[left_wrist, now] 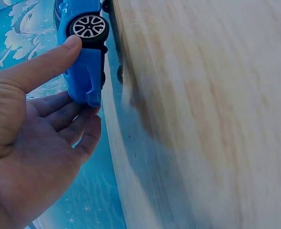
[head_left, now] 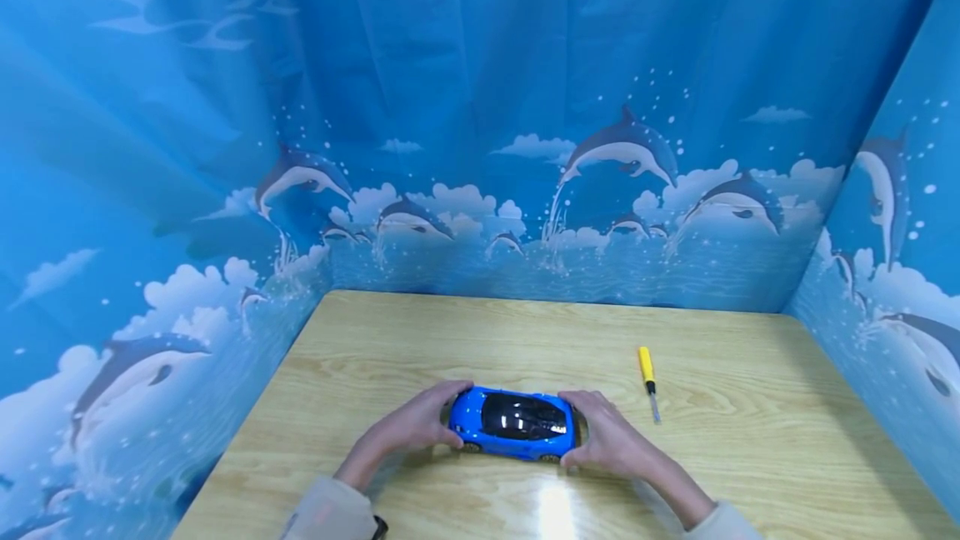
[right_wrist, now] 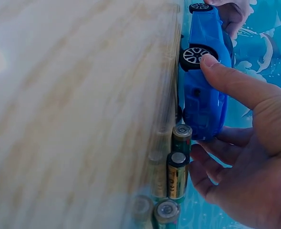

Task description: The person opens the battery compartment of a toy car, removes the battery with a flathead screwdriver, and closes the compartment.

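Observation:
A blue toy car [head_left: 513, 423] with a black roof lies sideways between my two hands, level and close above or on the table; I cannot tell which. My left hand [head_left: 427, 417] grips its left end, the thumb beside a silver-spoked wheel [left_wrist: 89, 26] and the fingers round the end. The other end is held by my right hand [head_left: 603, 433], whose thumb presses near another wheel [right_wrist: 196, 56]. Close to the right fingers, several batteries [right_wrist: 177, 175] lie on the table in the right wrist view; the head view does not show them.
A screwdriver [head_left: 647, 382] with a yellow handle lies on the wooden table [head_left: 420, 332], right of the car and farther back. Blue dolphin-printed curtains [head_left: 465, 107] hang along the table's back and sides.

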The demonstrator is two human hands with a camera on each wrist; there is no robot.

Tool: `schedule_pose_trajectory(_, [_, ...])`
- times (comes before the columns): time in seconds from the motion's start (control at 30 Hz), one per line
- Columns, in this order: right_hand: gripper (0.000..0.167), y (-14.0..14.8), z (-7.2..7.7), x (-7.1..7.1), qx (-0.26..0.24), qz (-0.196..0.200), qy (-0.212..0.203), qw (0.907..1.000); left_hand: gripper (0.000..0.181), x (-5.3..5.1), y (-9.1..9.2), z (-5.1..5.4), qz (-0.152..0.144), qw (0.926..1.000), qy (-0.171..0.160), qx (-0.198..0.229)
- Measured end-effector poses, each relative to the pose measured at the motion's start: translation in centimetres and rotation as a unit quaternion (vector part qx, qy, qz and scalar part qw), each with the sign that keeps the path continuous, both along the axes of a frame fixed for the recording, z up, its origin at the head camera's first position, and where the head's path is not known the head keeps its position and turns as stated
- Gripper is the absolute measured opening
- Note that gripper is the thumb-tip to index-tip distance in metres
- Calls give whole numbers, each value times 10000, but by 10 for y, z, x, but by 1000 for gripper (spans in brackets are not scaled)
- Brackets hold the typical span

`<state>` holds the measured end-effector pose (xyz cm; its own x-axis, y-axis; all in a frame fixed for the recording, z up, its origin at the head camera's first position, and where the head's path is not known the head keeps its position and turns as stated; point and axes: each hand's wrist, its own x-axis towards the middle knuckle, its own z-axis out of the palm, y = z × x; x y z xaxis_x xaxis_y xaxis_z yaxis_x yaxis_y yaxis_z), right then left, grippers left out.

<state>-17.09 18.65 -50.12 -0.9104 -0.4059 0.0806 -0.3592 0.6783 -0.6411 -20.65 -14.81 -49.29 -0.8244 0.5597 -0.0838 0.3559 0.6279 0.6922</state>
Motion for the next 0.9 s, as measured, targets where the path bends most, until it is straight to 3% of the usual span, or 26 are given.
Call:
schedule_pose_trajectory(0.43, [101, 1, 0, 1, 96, 115, 128, 9998, 94, 1, 0, -5, -25, 10000, -21, -54])
schedule_pose_trajectory(0.63, [106, 1, 2, 2, 84, 113, 84, 9999, 99, 2, -1, -4, 22, 9997, -257, -23])
schedule_pose_trajectory(0.77, [105, 3, 3, 3, -36, 40, 55, 10000, 98, 4, -5, -1, 113, 9991, -396, 78])
schedule_pose_trajectory(0.9, [91, 9, 7, 3, -118, -79, 276, 9995, 87, 6, -10, 8, 346, 9992, -147, 155])
